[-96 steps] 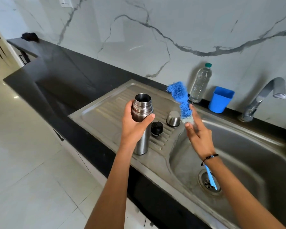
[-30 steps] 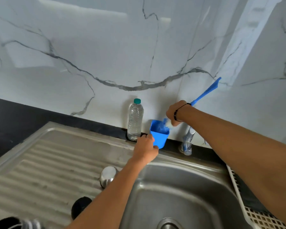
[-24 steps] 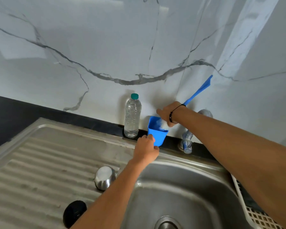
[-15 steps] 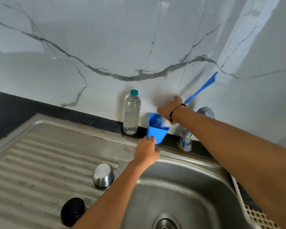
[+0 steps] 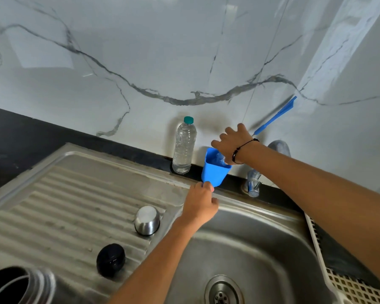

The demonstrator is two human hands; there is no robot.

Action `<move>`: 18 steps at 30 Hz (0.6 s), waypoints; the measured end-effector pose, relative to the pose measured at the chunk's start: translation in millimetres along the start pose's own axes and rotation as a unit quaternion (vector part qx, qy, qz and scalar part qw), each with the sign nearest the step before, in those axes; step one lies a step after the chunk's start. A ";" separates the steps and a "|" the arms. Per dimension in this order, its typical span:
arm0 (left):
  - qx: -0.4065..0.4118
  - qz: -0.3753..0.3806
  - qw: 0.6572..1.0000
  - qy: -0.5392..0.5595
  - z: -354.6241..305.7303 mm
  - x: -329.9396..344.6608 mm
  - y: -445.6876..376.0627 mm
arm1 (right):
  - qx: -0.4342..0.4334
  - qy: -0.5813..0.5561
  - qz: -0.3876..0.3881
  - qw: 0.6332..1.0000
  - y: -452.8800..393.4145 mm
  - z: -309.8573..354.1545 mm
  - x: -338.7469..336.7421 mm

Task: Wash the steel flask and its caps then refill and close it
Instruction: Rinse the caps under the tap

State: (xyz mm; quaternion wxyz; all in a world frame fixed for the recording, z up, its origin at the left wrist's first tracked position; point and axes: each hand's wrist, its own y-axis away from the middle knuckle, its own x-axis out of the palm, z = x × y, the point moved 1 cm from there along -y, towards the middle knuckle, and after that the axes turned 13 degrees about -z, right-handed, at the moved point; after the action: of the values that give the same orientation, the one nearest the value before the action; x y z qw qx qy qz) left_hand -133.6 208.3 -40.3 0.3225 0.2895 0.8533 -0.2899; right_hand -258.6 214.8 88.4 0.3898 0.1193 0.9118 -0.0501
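Left hand pinching tilted cup at base, steadying it; right hand gripping brush, dipping head for soap. Flask, steel cap, black cap waiting on drainboard.

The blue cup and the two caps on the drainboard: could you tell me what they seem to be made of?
Blue cup: likely plastic, matte and evenly coloured. Round cap: apparently brushed steel, with soft grey reflections. Black cap: probably plastic, dark with a dull sheen.
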 end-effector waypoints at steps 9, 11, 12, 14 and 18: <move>-0.046 -0.027 0.999 -0.012 12.3 -39.8 89.8 | 0.020 -0.187 -0.032 0.982 84.2 84.3 -24.2; -0.060 -0.025 0.997 -0.031 19.2 -47.0 112.7 | 0.027 -0.232 -0.011 0.972 105.4 108.8 -19.4; -0.065 -0.020 0.997 -0.045 22.7 -49.2 121.5 | 0.031 -0.256 0.011 0.966 115.2 120.8 -15.1; -0.073 -0.026 0.994 -0.077 29.2 -53.2 129.9 | 0.036 -0.294 0.064 0.953 131.5 141.8 -4.7; -0.062 -0.092 0.977 -0.179 41.5 -61.6 118.3 | 0.064 -0.353 0.113 0.927 153.1 170.8 8.3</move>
State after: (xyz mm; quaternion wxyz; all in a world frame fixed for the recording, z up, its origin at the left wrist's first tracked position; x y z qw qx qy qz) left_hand 1.2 239.7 -58.4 0.4596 0.1323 0.8209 -0.3121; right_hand -105.5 332.8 -35.3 0.6808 0.2211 0.6908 -0.1022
